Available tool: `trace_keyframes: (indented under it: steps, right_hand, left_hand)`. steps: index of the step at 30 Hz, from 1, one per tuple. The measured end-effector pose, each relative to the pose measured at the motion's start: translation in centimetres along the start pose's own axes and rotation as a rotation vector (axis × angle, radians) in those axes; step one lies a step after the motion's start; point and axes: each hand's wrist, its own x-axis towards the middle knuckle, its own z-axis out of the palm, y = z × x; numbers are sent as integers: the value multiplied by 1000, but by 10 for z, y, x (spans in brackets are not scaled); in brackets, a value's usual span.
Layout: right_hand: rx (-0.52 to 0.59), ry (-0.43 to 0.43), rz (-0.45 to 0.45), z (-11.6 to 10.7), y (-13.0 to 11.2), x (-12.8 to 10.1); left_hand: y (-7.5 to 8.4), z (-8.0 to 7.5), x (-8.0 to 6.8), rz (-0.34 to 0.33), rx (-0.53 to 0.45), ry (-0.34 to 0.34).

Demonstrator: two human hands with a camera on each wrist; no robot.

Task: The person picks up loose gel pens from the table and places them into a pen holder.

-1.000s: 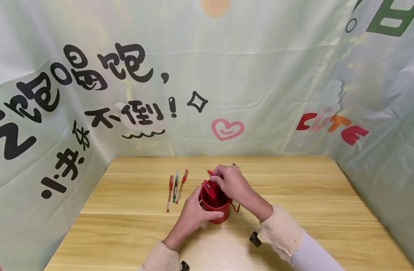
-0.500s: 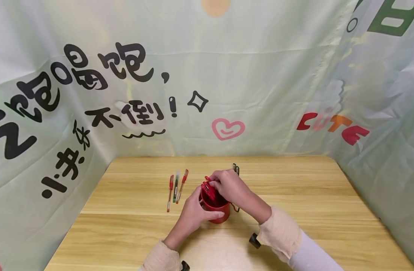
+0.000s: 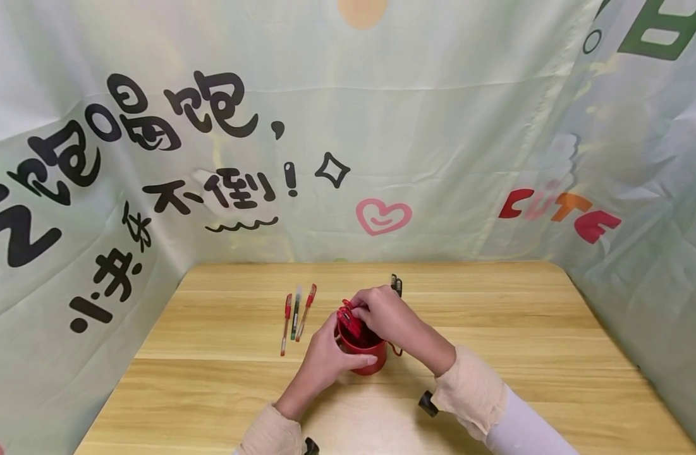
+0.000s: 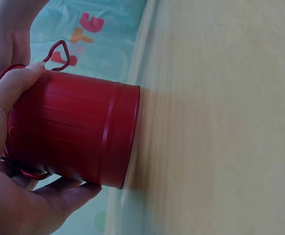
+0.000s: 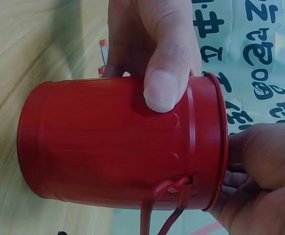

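A small red metal bucket (image 3: 366,363) with wire handles stands upright on the wooden table. My left hand (image 3: 325,357) grips its near left side, the thumb across the front, as the left wrist view also shows. Several red-capped pens (image 3: 349,321) lean together inside against the left rim. Over the mouth, my right hand (image 3: 384,309) pinches a red pen near its cap; the pen's lower part is down in the bucket. In the right wrist view the bucket (image 5: 108,142) hides the right fingertips.
Left of the bucket lie two red-capped pens (image 3: 286,325) (image 3: 306,309) with a green marker-like pen (image 3: 294,319) between them. Black-capped pens (image 3: 396,284) lie behind the right hand. A printed curtain (image 3: 439,139) stands at the table's back.
My right hand has lowered the red pen into the bucket, so its cap now sits close to the other caps. The black-capped pens have come into fuller view. The left hand keeps still.
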Motion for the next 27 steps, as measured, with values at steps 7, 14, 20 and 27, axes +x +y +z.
trace_keyframes:
  steps: [7, 14, 20, 27]
  right_hand:
    - [-6, 17, -8, -7, -2, -1]
    - [64, 112, 92, -26, 5, 4]
    - [66, 179, 153, -37, 26, 11]
    - [97, 153, 262, -34, 50, 13]
  left_hand:
    - [1, 0, -1, -1, 1, 4]
    - [1, 1, 0, 6, -2, 15]
    - [1, 1, 1, 1, -12, 27]
    - [1, 2, 1, -1, -11, 25]
